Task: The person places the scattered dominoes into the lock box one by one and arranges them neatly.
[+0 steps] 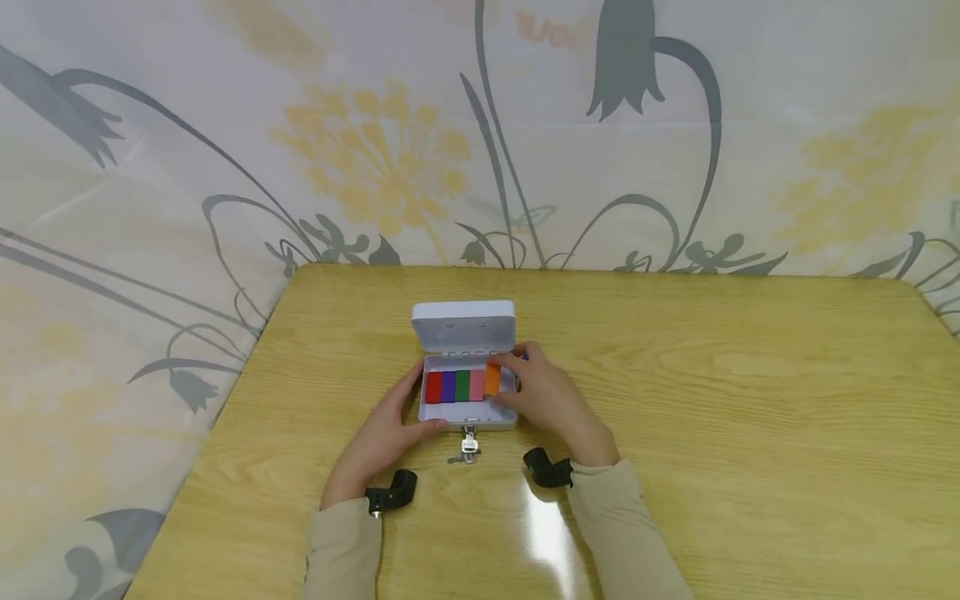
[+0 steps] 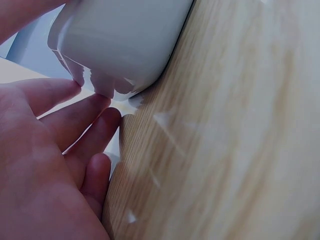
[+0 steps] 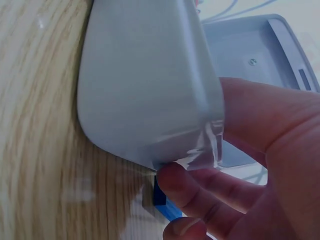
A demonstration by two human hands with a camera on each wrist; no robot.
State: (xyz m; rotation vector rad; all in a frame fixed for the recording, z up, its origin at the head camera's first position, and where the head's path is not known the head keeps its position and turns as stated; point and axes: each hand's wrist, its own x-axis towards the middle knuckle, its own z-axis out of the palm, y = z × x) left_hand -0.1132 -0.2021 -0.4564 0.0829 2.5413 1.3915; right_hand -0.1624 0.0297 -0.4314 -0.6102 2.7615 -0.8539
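A small white metal cash box (image 1: 480, 425) lies on the table with its lid (image 1: 463, 329) raised. In a row inside it are a red block (image 1: 433, 387), a purple block (image 1: 447, 387), a green block (image 1: 462, 386) and a pink block (image 1: 476, 385). At the row's right end my right hand (image 1: 551, 400) pinches an orange block (image 1: 492, 379) between thumb and fingers. My left hand (image 1: 382, 437) grips the box's left side, thumb at the front edge, fingertips on the wall in the left wrist view. A blue block (image 3: 169, 206) sits outside the box, behind my right hand.
Keys (image 1: 469, 446) hang from the lock at the front of the box. The wood-grain table (image 1: 712, 417) reaches a wall with a flower-print covering (image 1: 525, 150) at the back. Both wrists wear black camera mounts, the left one (image 1: 393, 492) near the table's front.
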